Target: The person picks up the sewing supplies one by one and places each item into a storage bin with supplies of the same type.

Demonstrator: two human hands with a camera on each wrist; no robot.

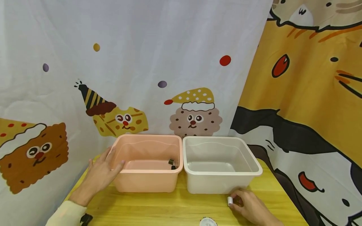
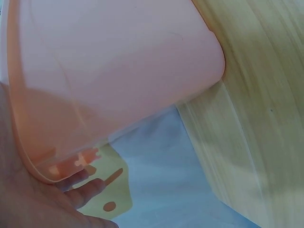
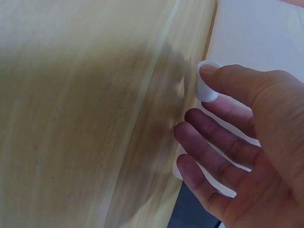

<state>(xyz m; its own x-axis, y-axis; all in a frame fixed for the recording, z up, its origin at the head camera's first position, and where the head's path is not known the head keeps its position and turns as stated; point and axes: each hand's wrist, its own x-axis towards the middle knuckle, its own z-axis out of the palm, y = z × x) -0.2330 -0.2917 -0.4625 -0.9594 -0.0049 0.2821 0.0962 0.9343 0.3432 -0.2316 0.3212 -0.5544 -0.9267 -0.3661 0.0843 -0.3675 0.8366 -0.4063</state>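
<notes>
My right hand (image 1: pixel 249 202) pinches a small white cylinder (image 1: pixel 230 201) between thumb and fingertips, just in front of the white bin (image 1: pixel 220 182). In the right wrist view the white cylinder (image 3: pixel 205 88) shows a rounded rim at one end, while the other fingers are spread and loosely bent. My left hand (image 1: pixel 101 172) rests at the left rim of the pink bin (image 1: pixel 147 182), its fingers extended. The left wrist view shows the pink bin (image 2: pixel 118 61) from its side, with the left hand (image 2: pixel 28 199) along the rim. Small dark-ended pieces (image 1: pixel 171 162) lie in the pink bin's right corner.
Both bins stand side by side at the back of the wooden table (image 1: pixel 141 207). A round white printed disc (image 1: pixel 208 222) lies at the near edge. Behind and to the right hangs a patterned cloth (image 1: pixel 135 62).
</notes>
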